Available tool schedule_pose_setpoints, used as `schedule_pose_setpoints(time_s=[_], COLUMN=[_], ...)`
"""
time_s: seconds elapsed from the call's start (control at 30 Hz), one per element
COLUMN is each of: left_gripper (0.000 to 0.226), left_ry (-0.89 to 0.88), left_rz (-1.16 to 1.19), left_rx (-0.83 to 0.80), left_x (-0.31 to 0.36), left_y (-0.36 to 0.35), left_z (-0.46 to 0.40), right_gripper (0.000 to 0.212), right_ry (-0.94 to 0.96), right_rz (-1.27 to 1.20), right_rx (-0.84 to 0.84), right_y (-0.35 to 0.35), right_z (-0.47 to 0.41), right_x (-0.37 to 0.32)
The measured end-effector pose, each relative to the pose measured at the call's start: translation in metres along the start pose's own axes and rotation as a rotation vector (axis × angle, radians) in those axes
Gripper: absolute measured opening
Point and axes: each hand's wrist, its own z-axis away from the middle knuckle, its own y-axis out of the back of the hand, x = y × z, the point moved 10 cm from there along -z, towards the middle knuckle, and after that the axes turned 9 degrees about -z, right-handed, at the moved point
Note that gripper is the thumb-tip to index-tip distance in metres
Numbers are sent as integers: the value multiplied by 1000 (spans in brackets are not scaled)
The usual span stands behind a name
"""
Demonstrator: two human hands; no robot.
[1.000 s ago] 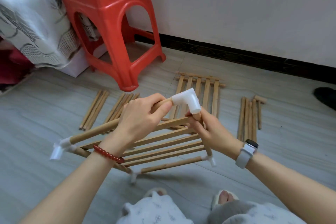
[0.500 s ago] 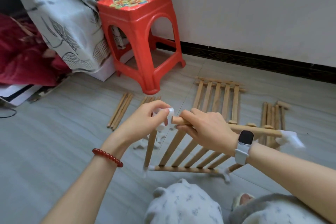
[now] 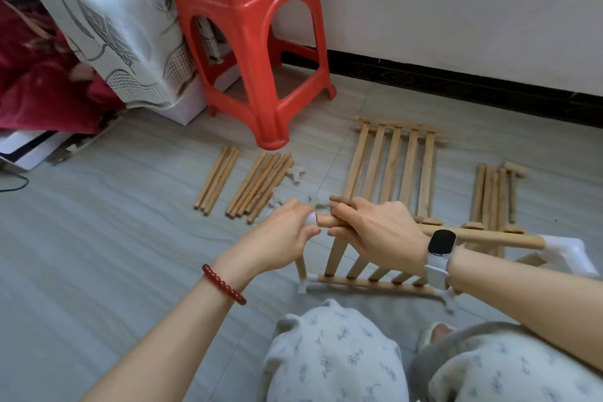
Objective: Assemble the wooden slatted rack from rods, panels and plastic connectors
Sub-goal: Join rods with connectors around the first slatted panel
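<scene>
A part-built slatted frame (image 3: 368, 274) stands tilted on the floor in front of my knees. Its top wooden rod (image 3: 486, 236) runs left to right and ends in a white plastic connector (image 3: 567, 251) on the right. My right hand (image 3: 375, 232) grips this rod near its left end. My left hand (image 3: 284, 235) holds a white connector (image 3: 311, 219) against the rod's left tip; my fingers hide most of it. White connectors also sit at the frame's lower corners (image 3: 303, 285).
A second slatted panel (image 3: 391, 166) lies flat behind the frame. Loose rods lie in bundles at the left (image 3: 254, 186) and right (image 3: 492, 196), with loose white connectors (image 3: 295, 174) between. A red plastic stool (image 3: 251, 42) and draped cloth (image 3: 107, 26) stand behind.
The frame has been turned so its open corner faces left. My left hand took up a white connector and brought it onto the rod end that my right hand now grips.
</scene>
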Motion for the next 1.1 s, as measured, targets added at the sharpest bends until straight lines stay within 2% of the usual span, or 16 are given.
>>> schedule_pose_setpoints(time_s=[0.2,0.3,0.43,0.67,0.8,1.1], left_gripper=[8,7,18,5,14,19], left_ry=[-14,-34,7,6,-15,-85], left_rz=[9,40,24,-33,-105,-353], left_rx=[-98,-65,-87,-107,-99,-7], left_x=[1,0,-5,-1,1,14], left_y=[-27,-32,-34,-37,-40,-32], left_z=[-4,-2,-4,-5,-4,-2], right_gripper=[77,68,45,43,42,40], right_ry=[41,43,49,29,32,31], right_rz=[-28,-22,-39,-12,-16,3], right_rx=[-51,-45,-63,-72,-78,-108], right_y=[-19,-20,-22,-20,-19,-19], right_z=[5,4,5,9,12,14], right_x=[3,5,4,4,2,0])
